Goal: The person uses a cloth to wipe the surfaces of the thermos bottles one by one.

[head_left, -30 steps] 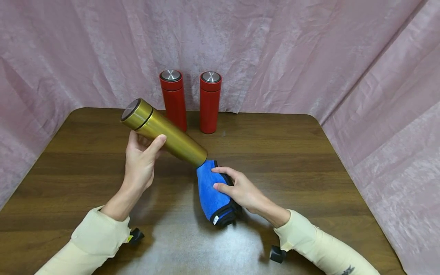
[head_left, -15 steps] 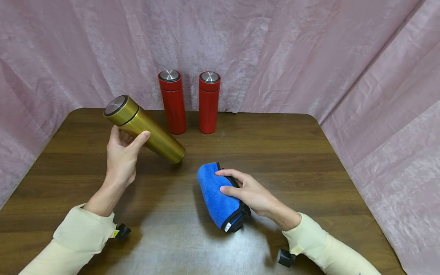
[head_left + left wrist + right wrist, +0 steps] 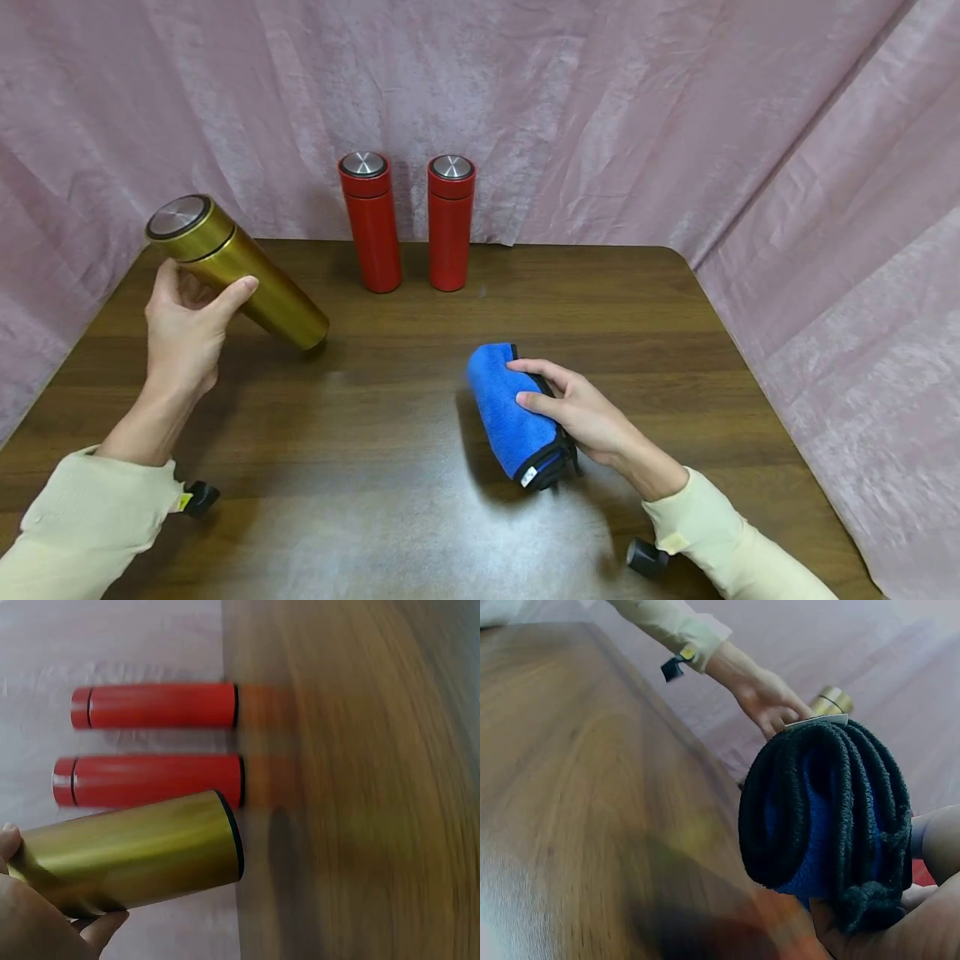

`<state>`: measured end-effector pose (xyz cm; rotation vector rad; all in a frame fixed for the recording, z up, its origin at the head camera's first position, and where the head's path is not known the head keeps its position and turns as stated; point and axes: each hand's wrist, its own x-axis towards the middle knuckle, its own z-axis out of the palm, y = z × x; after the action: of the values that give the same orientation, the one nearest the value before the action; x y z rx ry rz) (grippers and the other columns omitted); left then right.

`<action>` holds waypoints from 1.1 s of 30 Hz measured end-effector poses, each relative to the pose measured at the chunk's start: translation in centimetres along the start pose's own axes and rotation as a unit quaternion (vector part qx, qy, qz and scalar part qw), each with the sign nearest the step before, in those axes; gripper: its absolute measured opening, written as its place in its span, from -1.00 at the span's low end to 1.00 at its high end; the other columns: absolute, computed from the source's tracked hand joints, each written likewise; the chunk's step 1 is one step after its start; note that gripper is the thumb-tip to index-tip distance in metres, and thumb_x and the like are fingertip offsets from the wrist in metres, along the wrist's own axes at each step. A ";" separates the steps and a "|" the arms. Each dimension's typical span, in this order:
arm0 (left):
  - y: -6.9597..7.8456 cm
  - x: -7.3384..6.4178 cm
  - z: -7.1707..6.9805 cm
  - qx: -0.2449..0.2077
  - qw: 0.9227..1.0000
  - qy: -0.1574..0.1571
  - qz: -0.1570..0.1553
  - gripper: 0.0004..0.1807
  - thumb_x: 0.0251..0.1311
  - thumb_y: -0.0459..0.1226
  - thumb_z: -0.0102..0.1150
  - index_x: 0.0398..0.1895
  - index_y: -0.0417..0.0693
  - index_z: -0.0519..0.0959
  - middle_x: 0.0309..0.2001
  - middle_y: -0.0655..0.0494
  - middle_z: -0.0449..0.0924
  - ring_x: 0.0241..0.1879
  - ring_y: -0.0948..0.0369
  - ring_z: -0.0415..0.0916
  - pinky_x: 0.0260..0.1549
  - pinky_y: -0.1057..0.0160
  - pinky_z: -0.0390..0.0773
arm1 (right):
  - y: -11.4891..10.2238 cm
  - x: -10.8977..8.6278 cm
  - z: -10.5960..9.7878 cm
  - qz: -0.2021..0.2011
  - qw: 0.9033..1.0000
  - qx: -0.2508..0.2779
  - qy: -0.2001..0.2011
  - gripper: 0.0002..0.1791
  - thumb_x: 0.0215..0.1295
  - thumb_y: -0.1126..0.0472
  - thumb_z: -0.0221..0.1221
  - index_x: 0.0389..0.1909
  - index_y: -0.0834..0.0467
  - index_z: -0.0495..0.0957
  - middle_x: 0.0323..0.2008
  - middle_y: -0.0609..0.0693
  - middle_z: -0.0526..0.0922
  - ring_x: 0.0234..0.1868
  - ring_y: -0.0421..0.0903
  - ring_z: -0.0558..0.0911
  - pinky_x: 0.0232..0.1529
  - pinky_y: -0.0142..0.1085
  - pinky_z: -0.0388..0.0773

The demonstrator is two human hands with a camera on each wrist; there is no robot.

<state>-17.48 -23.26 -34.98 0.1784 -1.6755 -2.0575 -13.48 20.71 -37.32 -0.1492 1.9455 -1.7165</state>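
My left hand [image 3: 185, 333] grips a gold thermos bottle [image 3: 255, 283] with a silver-topped lid, tilted with its lid toward the upper left. In the left wrist view the base of the gold bottle [image 3: 142, 851] points right, above the table. My right hand [image 3: 581, 408] holds a blue cloth [image 3: 510, 408] with black edging, folded into a thick roll, thumb and fingers on its near side. The cloth's layered end [image 3: 825, 817] fills much of the right wrist view. Bottle and cloth are well apart.
Two red thermos bottles, a left one [image 3: 371, 225] and a right one [image 3: 451, 225], stand upright near the back edge of the wooden table [image 3: 360, 442]. A pink curtain [image 3: 600, 108] hangs behind and along the sides.
My left hand has carried the gold bottle leftward, away from the cloth it was touching. My right hand has moved the cloth to the right.
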 end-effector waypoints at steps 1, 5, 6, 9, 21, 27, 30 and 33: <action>0.2 0.2 -0.5 0.004 1.000 0.003 0.001 -0.33 0.11 -0.54 0.46 0.28 -0.02 0.45 0.12 0.09 0.58 0.08 0.22 0.52 -0.02 0.45 0.51 | 0.0 -0.1 -0.2 0.000 1.000 0.003 0.002 -0.40 0.49 0.16 0.24 0.48 0.09 0.36 0.45 0.31 0.27 0.15 0.22 0.58 0.04 0.00 0.65; 0.7 0.9 -2.2 0.012 1.000 0.011 -0.008 -0.28 0.11 -0.53 0.47 0.33 0.01 0.43 0.16 0.12 0.56 0.12 0.24 0.50 -0.01 0.49 0.50 | -0.1 -0.5 -0.9 0.002 1.000 0.021 0.005 -0.38 0.51 0.15 0.22 0.51 0.11 0.31 0.49 0.30 0.20 0.19 0.24 0.55 0.06 0.01 0.64; 0.8 1.1 -2.6 0.008 1.000 0.014 -0.009 -0.27 0.10 -0.54 0.47 0.33 0.01 0.44 0.15 0.12 0.56 0.11 0.24 0.50 -0.02 0.50 0.51 | -0.1 -0.6 -1.1 0.002 1.000 0.023 0.005 -0.38 0.51 0.15 0.22 0.52 0.11 0.30 0.50 0.29 0.19 0.20 0.25 0.54 0.06 0.02 0.64; 0.9 1.6 -3.5 -0.002 1.000 0.022 -0.013 -0.26 0.08 -0.57 0.46 0.32 0.01 0.44 0.13 0.12 0.58 0.07 0.24 0.52 -0.05 0.53 0.53 | -0.1 -0.8 -1.4 0.003 0.999 0.032 0.006 -0.37 0.51 0.15 0.22 0.52 0.12 0.29 0.52 0.27 0.15 0.21 0.27 0.52 0.07 0.03 0.64; 1.0 2.7 -5.9 0.058 0.997 0.034 -0.023 -0.20 0.06 -0.52 0.51 0.36 0.09 0.42 0.11 0.22 0.58 0.05 0.29 0.52 -0.11 0.62 0.50 | 0.1 -1.3 -1.8 -0.001 0.999 0.043 0.012 -0.37 0.52 0.16 0.21 0.52 0.13 0.28 0.49 0.32 0.17 0.18 0.25 0.53 0.04 0.01 0.64; 0.6 3.0 -6.4 0.053 0.998 0.024 -0.021 -0.19 0.05 -0.54 0.50 0.36 0.09 0.42 0.11 0.21 0.57 0.02 0.29 0.52 -0.14 0.62 0.52 | 0.0 -1.5 -2.3 0.000 0.999 0.043 0.021 -0.37 0.52 0.16 0.21 0.53 0.12 0.27 0.50 0.29 0.16 0.20 0.27 0.51 0.05 0.01 0.64; 0.5 3.2 -6.6 0.047 0.999 0.016 -0.020 -0.20 0.05 -0.55 0.50 0.36 0.07 0.42 0.11 0.20 0.57 0.00 0.29 0.52 -0.15 0.62 0.53 | -0.1 -1.6 -2.5 0.007 0.998 0.047 0.028 -0.38 0.52 0.16 0.21 0.52 0.09 0.29 0.51 0.26 0.16 0.22 0.29 0.50 0.06 0.03 0.63; 0.3 3.3 -6.8 0.042 0.999 0.015 -0.022 -0.21 0.05 -0.56 0.49 0.34 0.06 0.43 0.11 0.20 0.57 0.00 0.30 0.52 -0.14 0.62 0.53 | -0.2 -1.8 -2.7 0.008 0.998 0.048 0.031 -0.37 0.52 0.15 0.21 0.53 0.08 0.28 0.53 0.24 0.13 0.24 0.31 0.48 0.07 0.04 0.63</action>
<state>-17.60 -30.80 -35.77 0.2757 -1.7552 -2.0069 -13.26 23.85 -36.41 -0.0450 1.8980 -1.8209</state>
